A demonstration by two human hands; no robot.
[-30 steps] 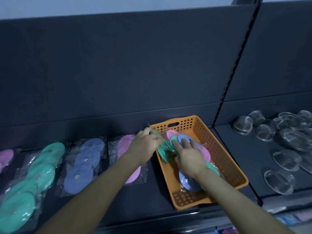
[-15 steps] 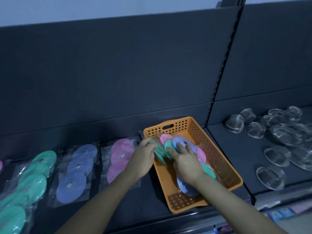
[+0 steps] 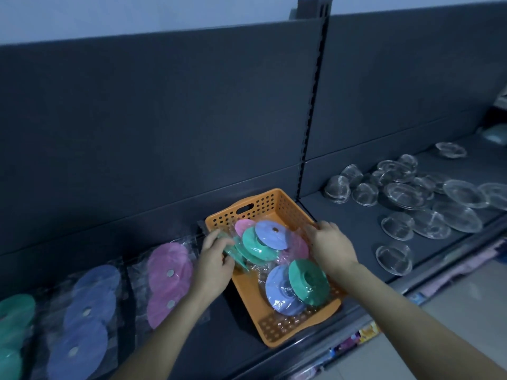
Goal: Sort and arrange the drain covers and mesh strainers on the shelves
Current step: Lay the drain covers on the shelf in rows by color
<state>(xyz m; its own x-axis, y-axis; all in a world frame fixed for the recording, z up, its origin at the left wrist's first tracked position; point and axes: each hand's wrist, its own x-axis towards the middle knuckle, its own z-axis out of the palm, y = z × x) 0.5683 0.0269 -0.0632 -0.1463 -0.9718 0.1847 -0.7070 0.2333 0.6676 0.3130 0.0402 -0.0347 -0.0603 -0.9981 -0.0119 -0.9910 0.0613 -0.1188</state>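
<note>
My left hand pinches the green covers in the basket; my right hand sits at its rim, grip unclear. I'd lift slowly so the wrappers don't snag.

- Dark shelf; two bays split by a slotted upright
- Left bay, left to right: green drain covers; blue drain covers; pink drain covers; each set overlapping, flat, in clear wrap
- Orange basket just right of the pink set; skewed
- Right bay: mesh strainers, loose, mixed sizes, some overlapping
</note>
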